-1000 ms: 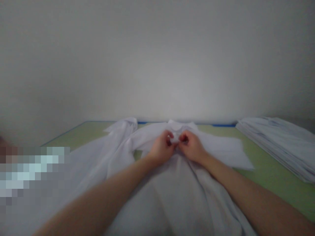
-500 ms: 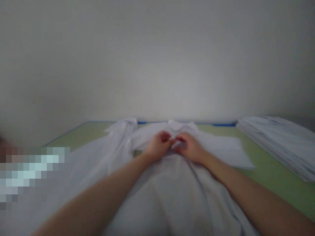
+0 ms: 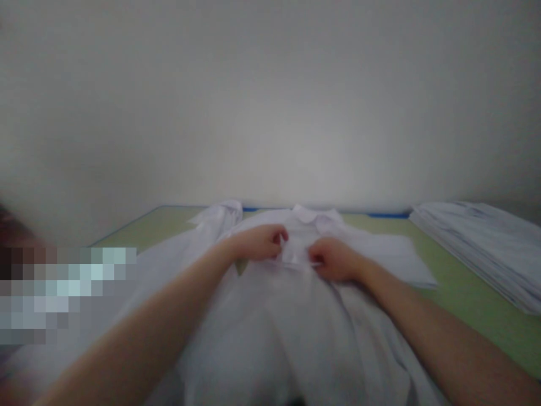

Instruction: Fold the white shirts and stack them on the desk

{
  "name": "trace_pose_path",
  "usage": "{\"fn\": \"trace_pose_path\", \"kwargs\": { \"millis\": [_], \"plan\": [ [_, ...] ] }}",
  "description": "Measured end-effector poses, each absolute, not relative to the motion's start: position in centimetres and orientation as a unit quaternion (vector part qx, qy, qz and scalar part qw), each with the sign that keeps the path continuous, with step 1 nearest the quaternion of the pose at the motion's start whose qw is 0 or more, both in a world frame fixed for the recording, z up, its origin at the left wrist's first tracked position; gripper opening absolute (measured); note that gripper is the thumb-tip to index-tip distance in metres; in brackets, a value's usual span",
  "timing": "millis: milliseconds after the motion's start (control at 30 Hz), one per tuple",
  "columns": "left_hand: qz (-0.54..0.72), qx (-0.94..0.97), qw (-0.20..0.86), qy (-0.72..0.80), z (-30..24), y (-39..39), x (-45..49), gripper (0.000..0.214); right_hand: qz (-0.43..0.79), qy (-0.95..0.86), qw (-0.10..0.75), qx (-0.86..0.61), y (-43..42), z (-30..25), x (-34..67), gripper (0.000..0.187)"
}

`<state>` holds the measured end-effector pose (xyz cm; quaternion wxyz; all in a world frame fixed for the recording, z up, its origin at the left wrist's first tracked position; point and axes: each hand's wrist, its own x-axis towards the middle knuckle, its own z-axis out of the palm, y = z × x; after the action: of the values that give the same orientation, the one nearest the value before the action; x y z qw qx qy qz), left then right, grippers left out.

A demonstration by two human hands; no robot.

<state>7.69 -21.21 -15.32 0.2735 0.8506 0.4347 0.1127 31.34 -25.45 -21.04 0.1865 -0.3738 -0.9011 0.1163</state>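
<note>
A white collared shirt (image 3: 296, 316) lies spread on a green table (image 3: 460, 293), its collar (image 3: 313, 214) at the far side. My left hand (image 3: 257, 242) is closed, pinching the shirt's front just below the collar. My right hand (image 3: 332, 260) is closed too, gripping the fabric a short way to the right. A strip of cloth stretches between the two hands. One sleeve (image 3: 215, 217) is bunched up at the far left.
A stack of folded white cloth (image 3: 482, 242) sits at the right edge of the table. A flat white sheet (image 3: 397, 256) lies under the shirt's right side. A plain wall rises behind the table. A pixelated patch covers the lower left.
My hands, which met at the middle of the shirt front, have drawn apart, the left going left and the right going down and right, pulling the fabric taut.
</note>
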Motion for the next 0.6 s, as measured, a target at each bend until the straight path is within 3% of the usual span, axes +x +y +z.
{"fn": "trace_pose_path", "kwargs": {
  "millis": [133, 300, 433, 600],
  "plan": [
    [0.024, 0.851, 0.215, 0.478, -11.6, -22.3, 3.0, 0.013, 0.133, -0.916, 0.185, -0.331, -26.1, -20.3, 31.3, 0.009],
    [-0.008, 0.769, 0.216, 0.601, -11.6, -24.8, -2.7, 0.042, 0.110, -0.909, 0.226, -0.332, -26.8, -19.8, 30.0, 0.022],
    [-0.124, 0.741, 0.238, 0.615, -13.4, -27.3, -3.9, 0.041, 0.097, -0.923, 0.193, -0.318, -26.9, -19.4, 28.8, 0.025],
    [0.034, 0.775, 0.349, 0.526, -11.8, -28.6, -4.0, 0.016, 0.139, -0.925, 0.206, -0.288, -28.1, -17.0, 25.9, 0.026]
  ]
}}
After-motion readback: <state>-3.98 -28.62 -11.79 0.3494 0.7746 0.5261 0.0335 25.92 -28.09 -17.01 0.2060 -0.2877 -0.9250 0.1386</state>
